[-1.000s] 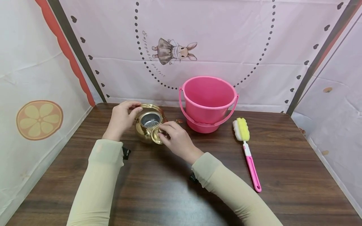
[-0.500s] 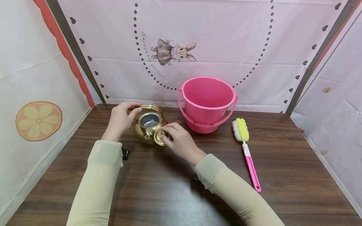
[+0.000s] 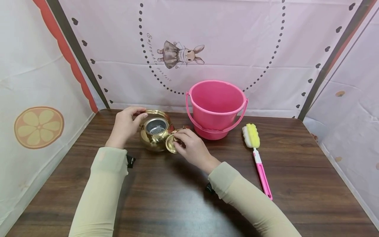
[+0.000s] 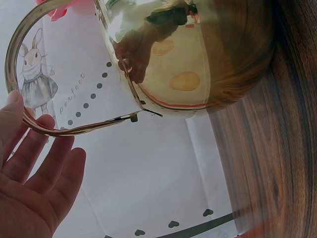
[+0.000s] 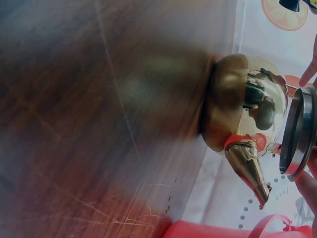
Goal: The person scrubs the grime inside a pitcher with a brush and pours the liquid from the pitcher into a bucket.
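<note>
A shiny gold teapot [image 3: 150, 140] stands uncovered on the table, a perforated metal strainer [image 3: 157, 126] set in its mouth. My left hand [image 3: 125, 123] pinches the arched handle [image 4: 89, 129], thumb on one side and fingertips on the other in the left wrist view. Just right of the pot's body, my right hand [image 3: 193, 148] holds the round gold lid [image 3: 170, 144] by its top, tilted, with the underside facing the pot. In the right wrist view the lid [image 5: 298, 134] appears apart from the teapot, and the spout [image 5: 247, 171] shows.
Behind and right of the teapot is a pink bucket [image 3: 214, 123] with its handle down. A yellow-and-white sponge brush [image 3: 251, 136] with a pink grip lies farther right. Printed cloth [image 3: 237, 39] hangs around the wooden table [image 3: 154, 197].
My right hand has drawn the lid a little to the right, away from the teapot's mouth. The left hand keeps its hold on the handle, and the teapot stays in place.
</note>
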Action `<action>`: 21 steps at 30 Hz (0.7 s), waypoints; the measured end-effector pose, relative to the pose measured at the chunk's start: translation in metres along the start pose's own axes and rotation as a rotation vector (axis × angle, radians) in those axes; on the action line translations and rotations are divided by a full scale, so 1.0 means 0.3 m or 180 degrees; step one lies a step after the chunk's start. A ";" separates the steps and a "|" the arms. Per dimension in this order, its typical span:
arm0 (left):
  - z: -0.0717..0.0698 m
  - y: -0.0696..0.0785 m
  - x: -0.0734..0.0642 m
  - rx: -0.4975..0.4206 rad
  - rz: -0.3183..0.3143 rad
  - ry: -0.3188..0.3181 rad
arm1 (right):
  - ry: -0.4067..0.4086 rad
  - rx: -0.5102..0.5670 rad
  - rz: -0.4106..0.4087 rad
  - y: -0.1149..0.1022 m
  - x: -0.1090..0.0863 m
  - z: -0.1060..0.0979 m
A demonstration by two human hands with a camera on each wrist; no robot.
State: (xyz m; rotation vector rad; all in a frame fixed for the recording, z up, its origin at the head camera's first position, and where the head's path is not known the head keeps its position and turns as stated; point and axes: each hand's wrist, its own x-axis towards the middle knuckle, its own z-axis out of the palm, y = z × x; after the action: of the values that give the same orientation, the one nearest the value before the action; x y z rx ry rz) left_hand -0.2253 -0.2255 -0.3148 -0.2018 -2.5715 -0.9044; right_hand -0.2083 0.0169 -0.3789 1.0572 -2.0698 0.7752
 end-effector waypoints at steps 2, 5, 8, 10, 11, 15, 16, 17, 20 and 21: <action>-0.001 0.000 0.000 -0.0012 -0.0001 -0.0006 | -0.0002 -0.0007 0.0009 0.004 -0.004 -0.001; -0.002 0.000 -0.001 -0.0020 0.0015 -0.0007 | -0.0008 -0.0020 0.0011 0.009 -0.009 -0.004; -0.003 0.002 0.000 -0.0015 0.0029 0.0001 | -0.0017 -0.0041 0.0020 0.014 -0.012 -0.009; -0.003 0.002 0.001 -0.0012 0.0040 0.0013 | -0.0024 -0.0044 0.0024 0.016 -0.014 -0.014; -0.004 0.002 0.002 -0.0014 0.0047 0.0020 | -0.0029 -0.0038 0.0034 0.016 -0.015 -0.017; -0.003 0.002 0.002 -0.0008 0.0046 0.0015 | -0.0046 -0.0019 0.0072 0.021 -0.022 -0.025; -0.004 0.002 0.002 -0.0003 0.0042 0.0011 | -0.0049 -0.0013 0.0083 0.022 -0.025 -0.026; -0.004 0.003 0.001 -0.0002 0.0039 0.0008 | -0.0049 -0.0010 0.0086 0.024 -0.027 -0.026; -0.004 0.004 -0.001 -0.0001 0.0047 0.0023 | -0.0040 -0.0006 0.0086 0.030 -0.035 -0.026; -0.005 0.005 -0.001 0.0003 0.0060 0.0035 | -0.0035 0.0001 0.0084 0.031 -0.037 -0.026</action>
State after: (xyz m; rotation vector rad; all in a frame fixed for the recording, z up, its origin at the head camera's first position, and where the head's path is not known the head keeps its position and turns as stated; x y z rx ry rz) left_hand -0.2240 -0.2252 -0.3129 -0.2197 -2.5557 -0.8951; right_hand -0.2091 0.0322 -0.3848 1.0386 -2.0968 0.7846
